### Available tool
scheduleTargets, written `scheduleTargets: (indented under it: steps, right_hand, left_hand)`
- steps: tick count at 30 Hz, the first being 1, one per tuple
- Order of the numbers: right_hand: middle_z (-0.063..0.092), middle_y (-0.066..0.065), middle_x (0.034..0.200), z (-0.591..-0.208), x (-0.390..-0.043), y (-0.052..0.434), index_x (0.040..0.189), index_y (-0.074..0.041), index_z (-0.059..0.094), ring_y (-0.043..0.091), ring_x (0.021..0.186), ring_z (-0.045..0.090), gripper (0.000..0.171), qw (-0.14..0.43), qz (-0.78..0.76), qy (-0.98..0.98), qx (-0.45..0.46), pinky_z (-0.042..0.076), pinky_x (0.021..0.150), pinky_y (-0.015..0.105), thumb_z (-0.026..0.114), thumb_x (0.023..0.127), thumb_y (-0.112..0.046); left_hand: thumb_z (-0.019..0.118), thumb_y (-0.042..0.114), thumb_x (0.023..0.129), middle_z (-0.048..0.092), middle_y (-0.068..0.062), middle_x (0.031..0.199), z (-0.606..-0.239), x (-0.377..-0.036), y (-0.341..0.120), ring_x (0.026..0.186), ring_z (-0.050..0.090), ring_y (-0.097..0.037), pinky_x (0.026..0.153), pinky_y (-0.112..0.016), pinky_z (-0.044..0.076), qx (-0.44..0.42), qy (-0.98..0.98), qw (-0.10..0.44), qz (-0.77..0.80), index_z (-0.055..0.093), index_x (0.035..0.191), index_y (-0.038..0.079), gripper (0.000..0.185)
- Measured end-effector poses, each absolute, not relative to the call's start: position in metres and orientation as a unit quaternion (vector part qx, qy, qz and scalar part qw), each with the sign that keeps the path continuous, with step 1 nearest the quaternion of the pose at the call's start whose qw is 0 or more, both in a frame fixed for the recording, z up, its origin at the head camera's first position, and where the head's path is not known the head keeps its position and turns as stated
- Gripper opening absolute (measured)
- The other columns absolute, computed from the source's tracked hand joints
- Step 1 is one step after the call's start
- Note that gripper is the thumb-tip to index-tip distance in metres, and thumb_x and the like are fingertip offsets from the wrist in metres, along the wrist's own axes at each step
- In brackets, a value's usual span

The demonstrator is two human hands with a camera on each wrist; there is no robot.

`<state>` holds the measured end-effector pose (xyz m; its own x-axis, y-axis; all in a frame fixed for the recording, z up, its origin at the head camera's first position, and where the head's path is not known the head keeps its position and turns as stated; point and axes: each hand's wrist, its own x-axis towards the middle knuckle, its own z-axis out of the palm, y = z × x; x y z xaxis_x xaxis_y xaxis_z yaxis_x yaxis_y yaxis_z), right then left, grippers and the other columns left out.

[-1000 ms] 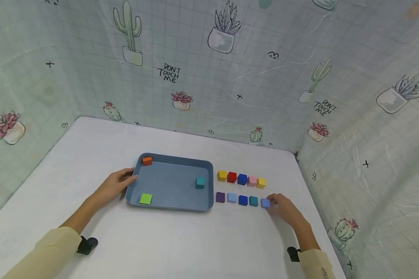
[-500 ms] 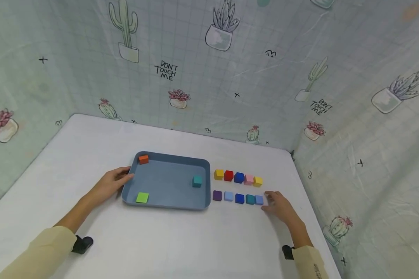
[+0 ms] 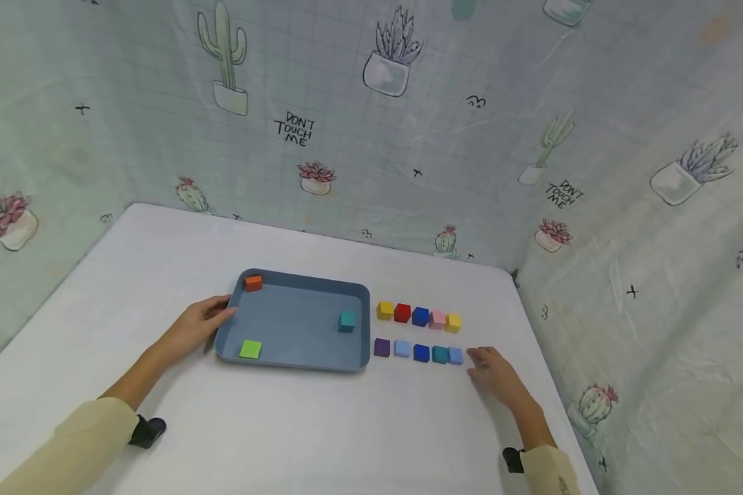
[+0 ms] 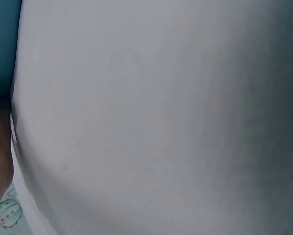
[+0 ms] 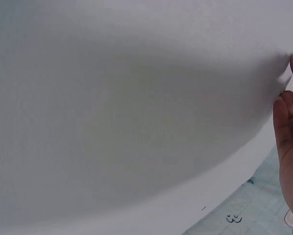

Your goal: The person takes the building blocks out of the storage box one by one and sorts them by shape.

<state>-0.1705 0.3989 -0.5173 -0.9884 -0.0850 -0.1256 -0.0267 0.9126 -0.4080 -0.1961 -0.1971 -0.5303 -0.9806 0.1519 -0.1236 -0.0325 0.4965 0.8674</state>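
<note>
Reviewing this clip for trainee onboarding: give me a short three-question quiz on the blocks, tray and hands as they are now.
1. How many blocks lie inside the blue tray?
2. True or false: the right hand grips the light blue block at the near row's right end.
3. The left hand rests against: A) the tray's left rim, B) the purple block, C) the curtain wall?

Key
1. Three: orange block, green block, teal block.
2. False; it lies beside it on the table, holding nothing.
3. A.

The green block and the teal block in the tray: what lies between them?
Only bare tray floor between green block and teal block, in the head view.
</note>
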Motion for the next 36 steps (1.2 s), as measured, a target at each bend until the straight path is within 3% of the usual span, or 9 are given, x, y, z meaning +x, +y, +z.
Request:
scheduleTargets:
  steps: [13, 24, 29, 33, 36]
  right_hand:
    - [0.053, 0.018, 0.124, -0.527, -0.168, 0.402, 0.128, 0.000, 0.053, 0.034, 0.117, 0.049, 0.032, 0.023, -0.177, 0.983, -0.035, 0.043, 0.096, 0.048, 0.050, 0.096, -0.002]
    - [0.052, 0.016, 0.131, -0.537, -0.163, 0.409, 0.130, -0.002, 0.051, 0.034, 0.125, 0.043, 0.035, 0.002, -0.200, 0.979, -0.048, 0.036, 0.102, 0.051, 0.048, 0.095, -0.004]
    - [0.049, 0.016, 0.132, -0.539, -0.166, 0.410, 0.133, -0.005, 0.048, 0.033, 0.122, 0.045, 0.037, -0.006, -0.212, 0.977, -0.008, 0.039, 0.099, 0.051, 0.048, 0.097, -0.010]
    - [0.043, 0.022, 0.135, -0.533, -0.176, 0.410, 0.135, -0.003, 0.046, 0.040, 0.124, 0.040, 0.041, -0.040, -0.172, 0.984, -0.006, 0.035, 0.100, 0.057, 0.049, 0.098, -0.022]
    - [0.034, 0.027, 0.142, -0.526, -0.186, 0.409, 0.139, -0.001, 0.040, 0.046, 0.129, 0.029, 0.053, -0.069, -0.120, 0.990, -0.025, 0.024, 0.103, 0.064, 0.048, 0.098, -0.035]
  left_hand:
    - [0.050, 0.042, 0.097, 0.033, -0.031, 0.141, -0.530, -0.198, -0.192, 0.128, 0.033, -0.046, 0.103, -0.054, 0.033, 0.030, 0.861, 0.089, 0.500, 0.029, 0.143, -0.008, 0.072]
    - [0.049, 0.045, 0.096, 0.034, -0.030, 0.141, -0.534, -0.204, -0.190, 0.128, 0.034, -0.045, 0.103, -0.054, 0.033, 0.020, 0.863, 0.081, 0.499, 0.030, 0.142, -0.008, 0.073]
    - [0.050, 0.043, 0.096, 0.036, -0.030, 0.140, -0.537, -0.207, -0.188, 0.127, 0.036, -0.045, 0.102, -0.053, 0.034, 0.029, 0.859, 0.073, 0.506, 0.031, 0.142, -0.008, 0.071]
    - [0.047, 0.042, 0.098, 0.041, -0.028, 0.137, -0.537, -0.206, -0.189, 0.122, 0.043, -0.044, 0.097, -0.052, 0.041, 0.041, 0.872, 0.038, 0.487, 0.035, 0.141, -0.006, 0.065]
    - [0.045, 0.037, 0.099, 0.044, -0.027, 0.135, -0.531, -0.206, -0.195, 0.121, 0.043, -0.044, 0.097, -0.055, 0.039, 0.051, 0.901, -0.047, 0.429, 0.039, 0.139, -0.005, 0.058]
